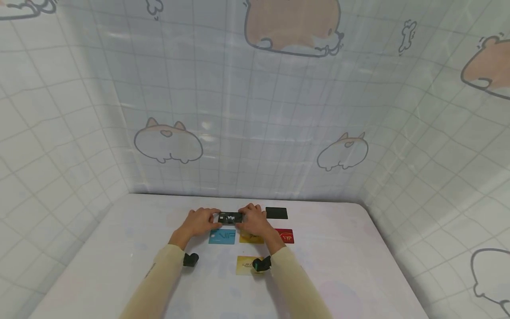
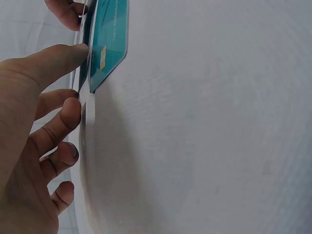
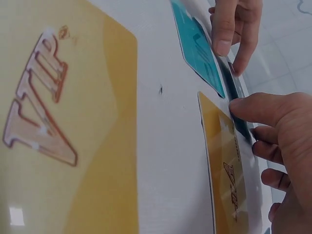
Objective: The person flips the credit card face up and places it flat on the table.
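Observation:
A black VIP card [image 1: 230, 218] lies at the far part of the table between the two hands. My left hand [image 1: 201, 221] pinches its left end with thumb and forefinger; the other fingers [image 2: 63, 153] hang bent beside it. From the other side, my right hand [image 1: 255, 220] holds the right end, its thumb [image 3: 256, 107] along the near edge. Just nearer than the black card is a blue VIP card [image 1: 222, 236]. Beside that, a gold card [image 1: 251, 239] is partly covered by the right hand in the head view.
A plain black card [image 1: 276, 213] lies to the right of the right hand, with a red VIP card [image 1: 287, 236] nearer, partly behind the wrist. Another gold card [image 1: 244, 265] is closer in, under the right wrist camera [image 1: 261, 264]. A patterned curtain [image 1: 255, 110] encloses the table [image 1: 342, 266].

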`<action>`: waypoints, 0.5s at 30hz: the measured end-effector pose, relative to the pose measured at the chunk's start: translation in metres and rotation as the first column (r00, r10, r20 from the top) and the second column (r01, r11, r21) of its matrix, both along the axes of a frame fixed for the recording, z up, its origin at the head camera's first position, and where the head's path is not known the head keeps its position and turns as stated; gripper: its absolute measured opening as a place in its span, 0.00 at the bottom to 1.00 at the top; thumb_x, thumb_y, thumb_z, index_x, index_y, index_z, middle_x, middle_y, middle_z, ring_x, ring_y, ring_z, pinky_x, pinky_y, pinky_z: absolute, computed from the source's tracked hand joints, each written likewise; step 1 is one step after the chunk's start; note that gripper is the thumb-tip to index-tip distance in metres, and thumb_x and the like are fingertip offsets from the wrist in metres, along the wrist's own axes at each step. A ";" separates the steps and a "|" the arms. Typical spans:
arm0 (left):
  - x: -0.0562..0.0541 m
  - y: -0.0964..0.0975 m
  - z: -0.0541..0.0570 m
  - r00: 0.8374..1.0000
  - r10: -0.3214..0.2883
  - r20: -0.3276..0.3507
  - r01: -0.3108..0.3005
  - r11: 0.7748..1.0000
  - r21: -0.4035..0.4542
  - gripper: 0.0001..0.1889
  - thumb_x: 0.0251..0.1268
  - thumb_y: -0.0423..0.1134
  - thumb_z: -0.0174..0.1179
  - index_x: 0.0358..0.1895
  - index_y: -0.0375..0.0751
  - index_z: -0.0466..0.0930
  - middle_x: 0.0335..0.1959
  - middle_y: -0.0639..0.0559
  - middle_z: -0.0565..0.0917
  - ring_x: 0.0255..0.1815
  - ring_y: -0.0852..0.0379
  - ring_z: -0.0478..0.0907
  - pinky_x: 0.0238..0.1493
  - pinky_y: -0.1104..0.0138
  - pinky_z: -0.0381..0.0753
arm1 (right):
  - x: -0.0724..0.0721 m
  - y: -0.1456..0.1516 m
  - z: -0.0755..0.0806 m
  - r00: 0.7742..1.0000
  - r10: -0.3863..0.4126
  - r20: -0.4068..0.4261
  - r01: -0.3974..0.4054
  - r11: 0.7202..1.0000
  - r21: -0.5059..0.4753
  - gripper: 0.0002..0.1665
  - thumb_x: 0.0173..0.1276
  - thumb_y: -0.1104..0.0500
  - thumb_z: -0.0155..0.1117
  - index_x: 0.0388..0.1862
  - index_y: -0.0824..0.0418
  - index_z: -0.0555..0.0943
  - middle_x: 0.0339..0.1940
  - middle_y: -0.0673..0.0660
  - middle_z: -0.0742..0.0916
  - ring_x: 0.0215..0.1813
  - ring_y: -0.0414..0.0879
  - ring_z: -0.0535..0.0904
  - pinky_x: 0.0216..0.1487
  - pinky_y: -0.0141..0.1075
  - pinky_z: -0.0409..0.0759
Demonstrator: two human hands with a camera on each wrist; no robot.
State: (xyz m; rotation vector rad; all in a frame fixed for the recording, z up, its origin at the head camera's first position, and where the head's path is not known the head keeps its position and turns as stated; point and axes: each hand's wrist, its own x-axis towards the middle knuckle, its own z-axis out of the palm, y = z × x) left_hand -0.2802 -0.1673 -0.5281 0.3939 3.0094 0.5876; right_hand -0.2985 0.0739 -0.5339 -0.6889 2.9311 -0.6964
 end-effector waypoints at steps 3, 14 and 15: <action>0.000 0.001 -0.001 1.000 0.012 0.007 -0.012 1.000 0.000 0.31 0.63 0.55 0.69 0.66 0.45 0.78 0.21 0.59 0.75 0.25 0.58 0.69 0.37 0.58 0.59 | 0.001 -0.001 0.001 1.000 -0.003 0.008 0.003 1.000 0.012 0.31 0.67 0.43 0.69 0.67 0.52 0.79 0.63 0.53 0.77 0.63 0.51 0.66 0.62 0.56 0.65; 0.000 0.002 -0.002 1.000 0.016 -0.014 -0.017 0.999 -0.036 0.31 0.62 0.55 0.69 0.67 0.47 0.77 0.25 0.57 0.73 0.28 0.57 0.68 0.38 0.57 0.59 | -0.001 0.000 -0.001 1.000 0.007 -0.015 -0.006 1.000 0.023 0.32 0.66 0.42 0.69 0.66 0.51 0.79 0.62 0.52 0.77 0.61 0.51 0.67 0.57 0.53 0.67; 0.001 0.002 -0.002 1.000 0.017 -0.013 -0.017 0.999 -0.037 0.31 0.62 0.55 0.69 0.67 0.47 0.77 0.25 0.57 0.73 0.29 0.57 0.68 0.38 0.56 0.59 | -0.002 0.000 -0.001 1.000 0.007 -0.014 -0.007 1.000 0.021 0.32 0.66 0.42 0.69 0.67 0.51 0.79 0.62 0.53 0.77 0.61 0.51 0.67 0.57 0.53 0.67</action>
